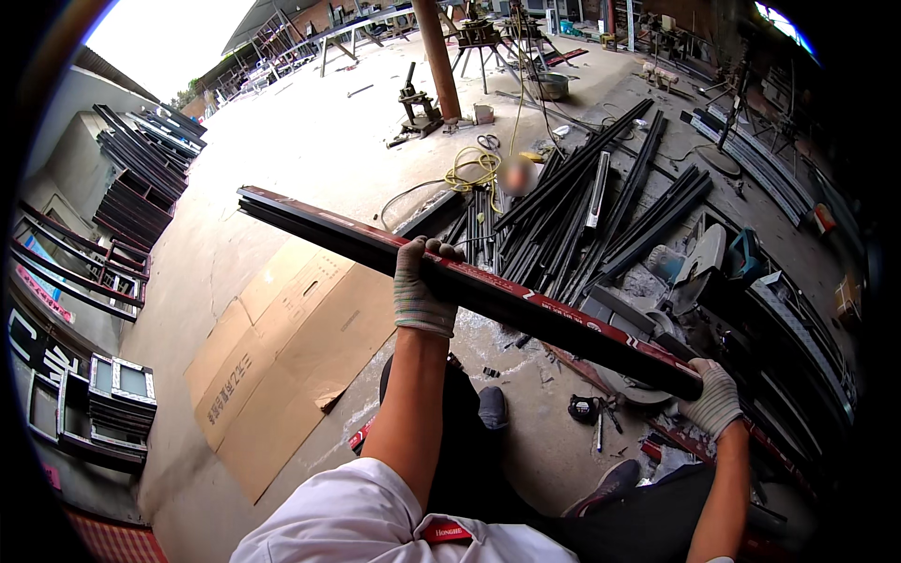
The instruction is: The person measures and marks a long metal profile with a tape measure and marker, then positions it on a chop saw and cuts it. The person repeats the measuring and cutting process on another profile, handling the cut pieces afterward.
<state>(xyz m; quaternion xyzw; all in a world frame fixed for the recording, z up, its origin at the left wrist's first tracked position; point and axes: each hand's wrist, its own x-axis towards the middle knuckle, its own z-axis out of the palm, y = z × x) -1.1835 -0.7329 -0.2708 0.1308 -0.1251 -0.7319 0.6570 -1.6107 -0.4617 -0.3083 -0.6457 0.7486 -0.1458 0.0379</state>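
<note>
Head view: the gloved hands both hold a long black bar, the left hand wrapped around it partway along, the right hand curled at its near end. Should the gloves slip on its red film, the length beyond the left hand could dip or swing. White print runs along the film between the hands; dark characters mark the cardboard below the left hand; a red shirt label, nearer the body, bears pale lettering.
</note>
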